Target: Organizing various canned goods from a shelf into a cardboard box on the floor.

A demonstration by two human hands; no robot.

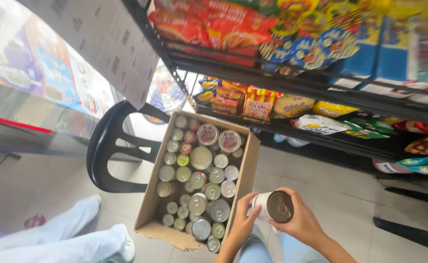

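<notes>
Both hands gripped one round silver tin can (276,206) with a pull-tab lid: left hand (245,221) on its side, right hand (302,221) beneath. It was held just right of an open brown cardboard box (245,170) packed with upright cans.

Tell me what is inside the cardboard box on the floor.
The cardboard box is packed with upright tin cans of mixed sizes, showing mostly silver pull-tab lids and a few coloured ones. Only the tops show; their sides, and anything beneath them, are covered.
</notes>
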